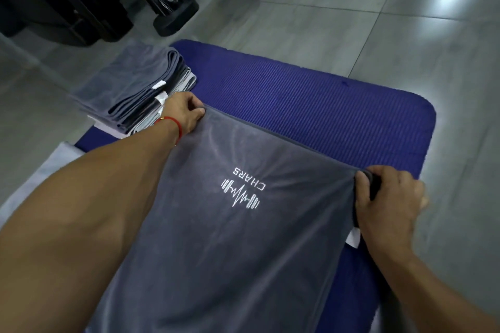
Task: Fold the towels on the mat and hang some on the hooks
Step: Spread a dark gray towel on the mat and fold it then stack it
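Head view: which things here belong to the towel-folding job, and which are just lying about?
Job: grey towel gripped at its corners by left hand and right hand; blue mat; folded towel stack.
Lying about: black equipment base; tiled floor.

A grey towel [216, 224] with a white "CHARS" logo lies spread flat, its far edge pulled taut, on a ribbed blue mat [311, 94] on the floor. At 10 o'clock from it, a stack of folded grey towels [130, 86] rests at the mat's edge

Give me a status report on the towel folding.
Left hand, right hand each grip a far corner of grey logo towel. Blue ribbed mat beyond bare.
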